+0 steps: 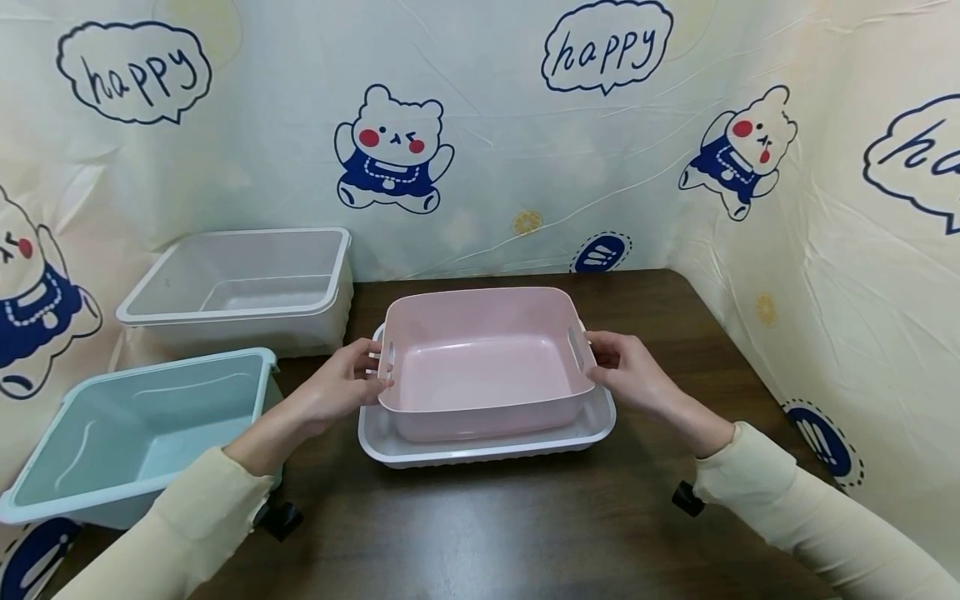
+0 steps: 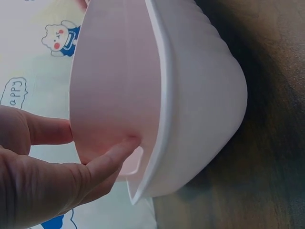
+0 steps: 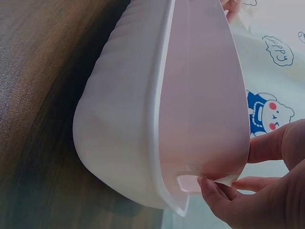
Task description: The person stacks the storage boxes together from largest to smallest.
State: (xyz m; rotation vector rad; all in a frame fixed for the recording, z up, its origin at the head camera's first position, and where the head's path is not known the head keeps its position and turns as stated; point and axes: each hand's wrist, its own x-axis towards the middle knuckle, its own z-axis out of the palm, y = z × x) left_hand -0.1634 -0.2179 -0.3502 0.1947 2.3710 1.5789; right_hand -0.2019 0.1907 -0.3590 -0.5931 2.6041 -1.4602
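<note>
A patterned curtain (image 1: 495, 167) hung at twelve o'clock behind a brown table (image 1: 480, 533). From the basket, a teal bin (image 1: 172, 400) stood between eight and nine, a grey bin (image 1: 247, 337) between nine and ten. Mid-table, a white basin (image 1: 487, 456) surrounded the base of the pink basket (image 1: 487, 375), mouth upward, long axis nine-to-three. Left hand (image 1: 347, 382) at nine, right hand (image 1: 633, 371) at three, pinched its end walls, thumbs inward.

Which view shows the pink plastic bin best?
The head view: the pink plastic bin is nearly whole there, inside and both handle openings included. Each wrist view shows part of its wall and one handle opening, its base hidden by the white bin.
</note>
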